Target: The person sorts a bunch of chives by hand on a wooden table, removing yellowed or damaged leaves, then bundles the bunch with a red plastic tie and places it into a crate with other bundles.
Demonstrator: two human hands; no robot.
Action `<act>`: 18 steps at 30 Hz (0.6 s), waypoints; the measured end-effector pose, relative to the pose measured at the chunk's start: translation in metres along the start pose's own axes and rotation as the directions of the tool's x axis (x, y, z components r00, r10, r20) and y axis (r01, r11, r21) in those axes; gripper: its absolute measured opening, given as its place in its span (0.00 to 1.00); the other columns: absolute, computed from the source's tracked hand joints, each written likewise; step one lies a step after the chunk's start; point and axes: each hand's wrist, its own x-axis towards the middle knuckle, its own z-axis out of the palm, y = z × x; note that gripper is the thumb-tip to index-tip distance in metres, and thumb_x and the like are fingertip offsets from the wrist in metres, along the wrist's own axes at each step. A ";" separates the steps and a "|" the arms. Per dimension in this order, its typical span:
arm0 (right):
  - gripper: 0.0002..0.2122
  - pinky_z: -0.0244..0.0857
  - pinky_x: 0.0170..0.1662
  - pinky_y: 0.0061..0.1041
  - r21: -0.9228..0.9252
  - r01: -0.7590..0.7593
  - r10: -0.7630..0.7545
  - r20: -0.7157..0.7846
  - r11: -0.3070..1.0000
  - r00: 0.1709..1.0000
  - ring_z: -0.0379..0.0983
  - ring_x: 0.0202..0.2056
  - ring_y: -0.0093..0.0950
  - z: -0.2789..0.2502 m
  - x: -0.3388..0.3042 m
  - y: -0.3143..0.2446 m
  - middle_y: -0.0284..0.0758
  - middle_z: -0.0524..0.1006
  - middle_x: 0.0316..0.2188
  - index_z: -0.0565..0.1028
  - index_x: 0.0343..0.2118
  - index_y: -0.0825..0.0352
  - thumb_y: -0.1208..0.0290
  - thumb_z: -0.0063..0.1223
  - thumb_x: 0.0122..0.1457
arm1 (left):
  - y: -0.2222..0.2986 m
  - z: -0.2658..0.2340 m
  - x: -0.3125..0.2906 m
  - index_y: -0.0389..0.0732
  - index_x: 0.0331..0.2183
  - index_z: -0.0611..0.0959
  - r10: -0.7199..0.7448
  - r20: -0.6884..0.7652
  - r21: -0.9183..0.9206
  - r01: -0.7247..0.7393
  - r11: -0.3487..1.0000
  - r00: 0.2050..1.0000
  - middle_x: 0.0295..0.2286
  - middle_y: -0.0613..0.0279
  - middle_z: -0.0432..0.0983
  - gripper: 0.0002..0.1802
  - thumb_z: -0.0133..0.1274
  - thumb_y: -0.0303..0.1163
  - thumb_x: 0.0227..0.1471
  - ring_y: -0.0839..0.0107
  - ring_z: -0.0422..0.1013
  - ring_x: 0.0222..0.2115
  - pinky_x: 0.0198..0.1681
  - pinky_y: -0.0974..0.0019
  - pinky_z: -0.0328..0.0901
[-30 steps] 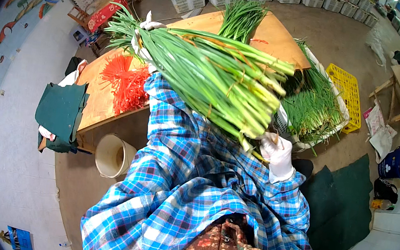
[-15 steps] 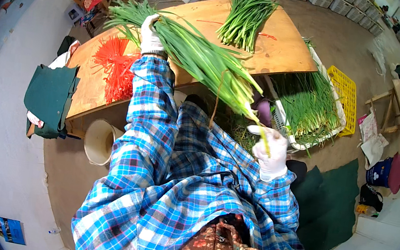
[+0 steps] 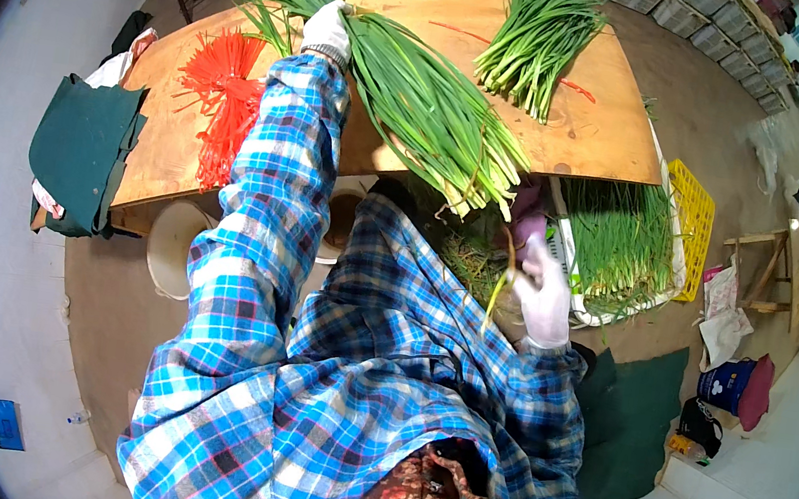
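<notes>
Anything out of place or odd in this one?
Mildly, yes. A yellowish strand dangles by the blurred right hand, its colour unlike the green bunch in the left hand. Loose plant scraps lie below the wooden table's near edge, looking untidy.

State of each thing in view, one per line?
Left hand: gloved, closed around leafy bunch
Leafy bunch: slanted, stems lower right
Right hand: gloved, blurred, grip unclear
Yellowish leaf: hanging by right thumb
Second bunch: lying on table
Red strips: bundled
White crate: filled with greens
</notes>
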 end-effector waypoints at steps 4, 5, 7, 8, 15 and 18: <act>0.25 0.65 0.30 0.19 -0.020 0.118 -0.120 -0.155 0.993 0.981 0.70 0.25 0.23 0.016 0.034 -0.073 0.35 0.74 0.35 0.68 0.49 0.60 0.79 0.58 0.43 | -0.006 -0.005 0.008 0.34 0.24 0.76 -0.101 0.059 0.025 0.099 0.995 0.993 0.21 0.60 0.70 0.09 0.54 0.29 0.37 0.69 0.65 0.21 0.27 0.66 0.62; 0.21 0.65 0.28 0.19 -0.090 0.154 -0.166 -0.149 0.984 0.975 0.70 0.24 0.22 0.017 0.042 -0.076 0.34 0.75 0.31 0.70 0.46 0.61 0.79 0.56 0.45 | -0.006 0.004 0.003 0.34 0.25 0.77 -0.095 0.107 0.077 0.087 0.993 0.990 0.21 0.59 0.71 0.09 0.54 0.29 0.38 0.68 0.66 0.21 0.28 0.67 0.62; 0.10 0.62 0.23 0.16 0.178 0.044 -0.028 -0.093 0.983 0.995 0.68 0.19 0.18 0.017 0.054 -0.055 0.31 0.74 0.19 0.75 0.37 0.64 0.78 0.50 0.50 | -0.011 0.026 -0.014 0.33 0.28 0.77 -0.132 0.063 0.041 0.130 0.991 0.989 0.22 0.58 0.72 0.11 0.54 0.30 0.39 0.68 0.66 0.22 0.29 0.67 0.62; 0.07 0.59 0.20 0.13 0.318 -0.095 0.124 -0.071 0.943 0.990 0.66 0.18 0.15 0.015 0.053 -0.077 0.29 0.72 0.16 0.76 0.34 0.66 0.77 0.48 0.53 | -0.001 0.020 -0.015 0.33 0.29 0.77 -0.101 0.038 0.080 0.098 0.992 0.994 0.23 0.58 0.73 0.12 0.54 0.30 0.40 0.67 0.67 0.22 0.29 0.67 0.63; 0.09 0.57 0.17 0.12 0.612 -0.161 0.305 -0.137 0.774 0.943 0.61 0.15 0.15 -0.028 0.005 -0.056 0.31 0.69 0.16 0.71 0.32 0.74 0.75 0.39 0.56 | -0.002 0.014 -0.021 0.36 0.21 0.77 -0.067 0.042 0.082 0.063 0.995 0.997 0.18 0.63 0.67 0.09 0.53 0.33 0.38 0.70 0.61 0.20 0.27 0.69 0.60; 0.10 0.58 0.19 0.16 0.617 -0.133 0.253 -0.111 0.776 0.961 0.58 0.13 0.17 -0.036 -0.013 0.024 0.29 0.65 0.14 0.70 0.25 0.72 0.71 0.40 0.56 | -0.013 0.006 0.002 0.36 0.22 0.76 0.111 0.120 0.333 -0.146 0.932 0.987 0.18 0.62 0.66 0.09 0.53 0.32 0.38 0.70 0.62 0.20 0.27 0.68 0.60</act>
